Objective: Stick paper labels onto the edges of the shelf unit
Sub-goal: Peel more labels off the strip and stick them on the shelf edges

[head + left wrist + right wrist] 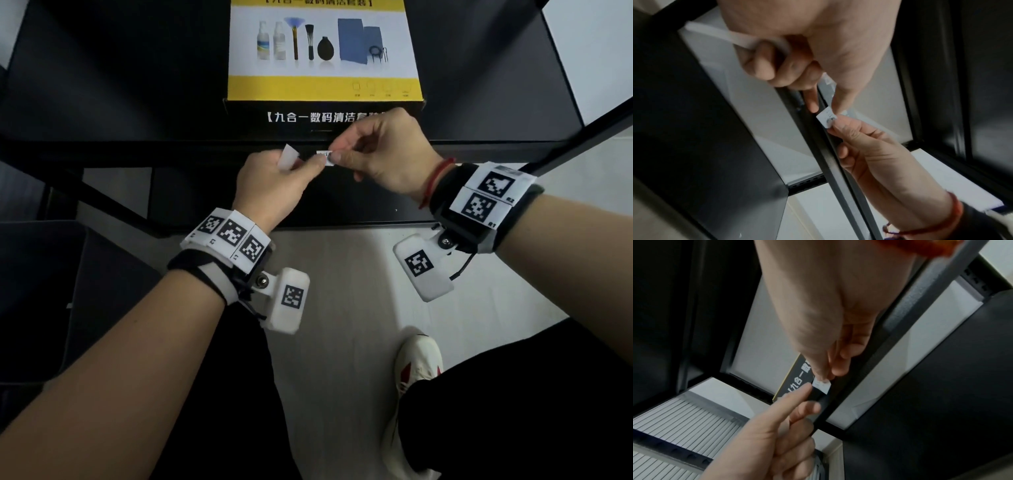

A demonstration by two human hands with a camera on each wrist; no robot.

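Observation:
A small white printed label (324, 157) lies against the black front edge of the shelf (171, 150). My right hand (342, 156) pinches the label's right end between thumb and forefinger, as the left wrist view shows at the label (826, 119). My left hand (308, 166) grips a white backing strip (287, 157) in its curled fingers, and its straight forefinger (797, 395) touches the left end of the label (821, 385). The same backing strip (735, 37) juts out of that fist in the left wrist view.
A yellow and white cleaning-kit box (323, 51) stands on the shelf just behind the hands. A lower black shelf (342, 205) lies under the edge. A black frame post (582, 137) slants at the right. My white shoe (416, 359) is on the pale floor.

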